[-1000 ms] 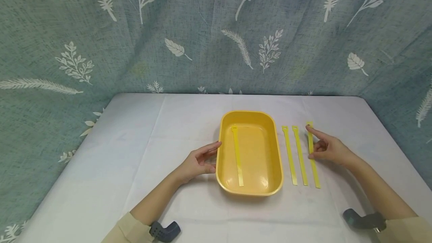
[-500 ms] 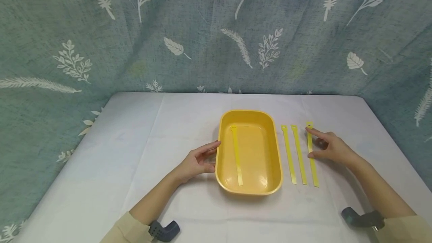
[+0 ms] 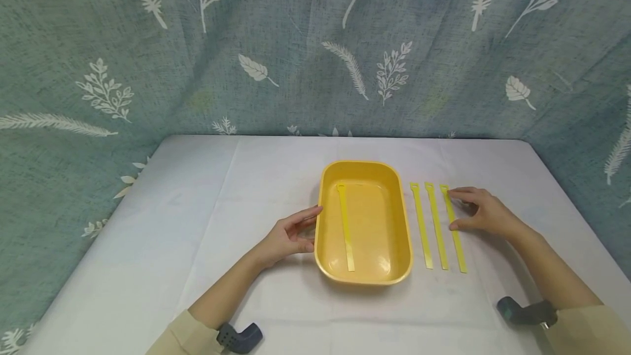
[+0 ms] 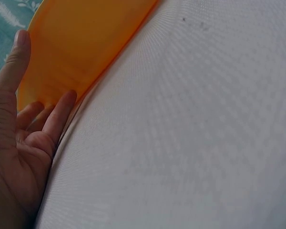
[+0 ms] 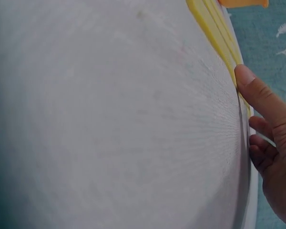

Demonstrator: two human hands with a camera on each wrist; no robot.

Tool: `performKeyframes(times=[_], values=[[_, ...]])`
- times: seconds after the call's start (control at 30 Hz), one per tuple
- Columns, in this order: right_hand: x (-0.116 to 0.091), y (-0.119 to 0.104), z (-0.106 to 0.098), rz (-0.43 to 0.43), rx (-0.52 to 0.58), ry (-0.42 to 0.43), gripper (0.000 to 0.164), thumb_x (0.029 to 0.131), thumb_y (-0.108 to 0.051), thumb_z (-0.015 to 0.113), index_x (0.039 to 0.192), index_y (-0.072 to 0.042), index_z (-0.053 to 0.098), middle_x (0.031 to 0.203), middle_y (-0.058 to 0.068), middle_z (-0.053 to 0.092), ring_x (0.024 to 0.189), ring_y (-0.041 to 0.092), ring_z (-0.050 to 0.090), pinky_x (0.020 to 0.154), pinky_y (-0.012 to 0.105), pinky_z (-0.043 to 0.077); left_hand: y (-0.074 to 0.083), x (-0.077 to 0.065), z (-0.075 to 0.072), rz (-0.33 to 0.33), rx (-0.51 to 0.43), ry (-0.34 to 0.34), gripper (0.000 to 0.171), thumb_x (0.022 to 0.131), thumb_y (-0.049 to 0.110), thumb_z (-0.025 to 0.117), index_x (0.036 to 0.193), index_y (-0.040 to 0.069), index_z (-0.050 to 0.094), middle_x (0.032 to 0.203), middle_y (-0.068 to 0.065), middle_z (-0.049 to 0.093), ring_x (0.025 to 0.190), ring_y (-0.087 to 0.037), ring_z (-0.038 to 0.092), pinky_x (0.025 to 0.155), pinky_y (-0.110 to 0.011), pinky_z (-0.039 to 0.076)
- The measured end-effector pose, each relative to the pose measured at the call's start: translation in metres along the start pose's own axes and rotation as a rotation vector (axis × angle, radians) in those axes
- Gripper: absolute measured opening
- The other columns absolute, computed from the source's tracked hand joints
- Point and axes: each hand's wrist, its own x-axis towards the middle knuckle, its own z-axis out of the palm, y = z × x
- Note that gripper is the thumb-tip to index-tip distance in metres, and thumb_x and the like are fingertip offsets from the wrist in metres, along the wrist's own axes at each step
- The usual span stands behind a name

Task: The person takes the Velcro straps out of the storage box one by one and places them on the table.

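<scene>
In the head view a yellow tray [image 3: 377,229] stands mid-table with one flat yellow strip [image 3: 345,229], slotted at its far end, lying inside. My left hand [image 3: 283,240] touches the tray's left wall; the left wrist view shows the thumb raised and the fingers loosely bent along the orange-looking side of the tray [image 4: 86,43]. To the right of the tray, three similar strips lie side by side on the cloth. At the rightmost strip [image 3: 458,245], my right hand [image 3: 485,212] has fingertips near the slotted end and its thumb at the right edge, fingers relaxed.
The left strip [image 3: 422,229] and middle strip [image 3: 437,229] lie between the tray and my right hand. A white cloth [image 3: 276,305] covers the table. Behind it hangs a green leaf-patterned curtain [image 3: 296,86]. Dark devices sit on both wrists.
The far end of the rightmost strip has moved left and nearer, closer to the other strips. My right fingers have shifted from over that end to its right edge. The left hand stays put.
</scene>
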Motion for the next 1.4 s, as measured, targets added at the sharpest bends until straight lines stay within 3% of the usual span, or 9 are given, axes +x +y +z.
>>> performKeyframes(times=[0.13, 0.27, 0.53, 0.83, 1.1, 1.4], values=[[0.001, 0.000, 0.000, 0.036, -0.025, -0.005, 0.078, 0.063, -0.035, 0.087, 0.124, 0.004, 0.059, 0.116, 0.024, 0.050, 0.097, 0.033, 0.047, 0.077, 0.042, 0.045, 0.001, 0.001, 0.000, 0.001, -0.007, -0.004, 0.091, 0.075, 0.023, 0.079, 0.144, -0.006, 0.028, 0.151, -0.026, 0.025, 0.136, -0.041, 0.030, 0.092, -0.036, 0.052], [0.005, 0.000, -0.001, 0.035, -0.006, -0.022, 0.075, 0.064, -0.033, 0.087, 0.123, 0.004, 0.060, 0.112, 0.022, 0.050, 0.091, 0.027, 0.044, 0.073, 0.035, 0.042, 0.002, 0.001, 0.000, -0.001, -0.007, -0.004, 0.091, 0.075, 0.023, 0.079, 0.144, -0.006, 0.028, 0.151, -0.026, 0.025, 0.136, -0.042, 0.029, 0.093, -0.036, 0.051], [0.006, -0.003, -0.005, 0.082, 0.054, -0.030, 0.079, 0.066, -0.033, 0.086, 0.130, 0.001, 0.055, 0.114, 0.021, 0.049, 0.091, 0.025, 0.045, 0.075, 0.032, 0.042, 0.003, 0.001, 0.000, -0.014, 0.024, 0.008, 0.093, 0.074, 0.029, 0.080, 0.145, -0.005, 0.029, 0.150, -0.025, 0.027, 0.136, -0.042, 0.030, 0.092, -0.034, 0.052], [0.014, -0.023, -0.012, 0.124, 0.131, -0.019, 0.077, 0.072, -0.035, 0.082, 0.136, -0.007, 0.051, 0.117, 0.014, 0.048, 0.093, 0.024, 0.043, 0.075, 0.032, 0.043, 0.000, 0.001, -0.001, -0.004, 0.001, 0.007, 0.088, 0.076, 0.022, 0.080, 0.145, -0.003, 0.031, 0.151, -0.024, 0.026, 0.136, -0.041, 0.030, 0.093, -0.036, 0.052], [0.023, -0.036, -0.018, 0.042, 0.208, 0.014, 0.066, 0.077, -0.021, 0.079, 0.136, -0.006, 0.051, 0.110, 0.012, 0.050, 0.087, 0.019, 0.040, 0.069, 0.021, 0.039, 0.000, -0.001, 0.000, -0.002, -0.002, 0.005, 0.088, 0.075, 0.024, 0.079, 0.144, -0.003, 0.032, 0.153, -0.023, 0.022, 0.137, -0.041, 0.028, 0.094, -0.036, 0.051], [0.035, -0.050, -0.022, -0.024, 0.225, 0.065, 0.068, 0.076, -0.014, 0.080, 0.137, -0.009, 0.050, 0.112, 0.011, 0.051, 0.090, 0.019, 0.042, 0.071, 0.018, 0.041, 0.001, -0.002, 0.001, 0.000, -0.005, 0.004, 0.090, 0.075, 0.025, 0.080, 0.144, -0.004, 0.031, 0.153, -0.023, 0.021, 0.137, -0.042, 0.027, 0.093, -0.036, 0.051]])
